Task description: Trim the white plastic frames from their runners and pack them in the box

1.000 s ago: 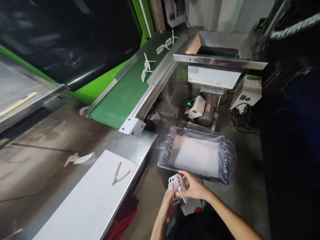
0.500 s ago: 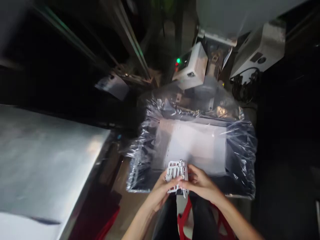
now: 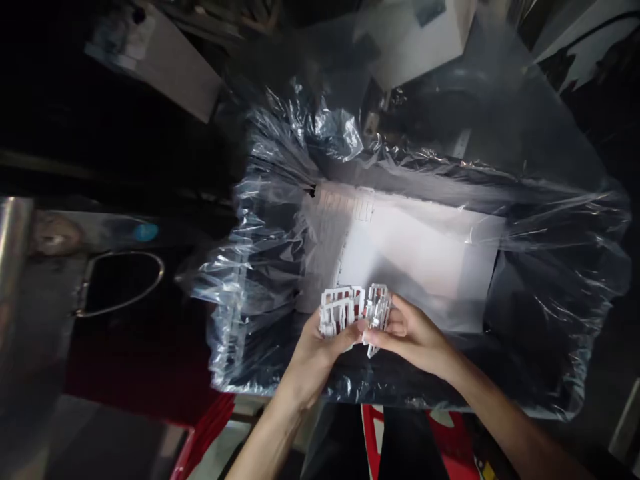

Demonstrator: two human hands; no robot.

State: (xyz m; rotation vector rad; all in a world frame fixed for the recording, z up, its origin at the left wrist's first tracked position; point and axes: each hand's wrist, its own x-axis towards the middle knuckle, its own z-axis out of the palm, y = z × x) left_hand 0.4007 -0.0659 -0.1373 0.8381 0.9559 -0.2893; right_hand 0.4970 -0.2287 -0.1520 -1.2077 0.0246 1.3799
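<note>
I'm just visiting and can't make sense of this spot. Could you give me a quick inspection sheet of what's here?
Surface: a dark bin lined with a clear plastic bag; a white sheet lies inside it.
Job's things: a bunch of white plastic frames, held above the bin's near edge.
Clutter: nothing seen.
Hands: left hand grips the frames from the left, right hand from the right.
Cables: nothing clearly seen; too dark.
Surroundings: a metal table edge at left, a grey machine box beyond the bin, something red low down.
</note>
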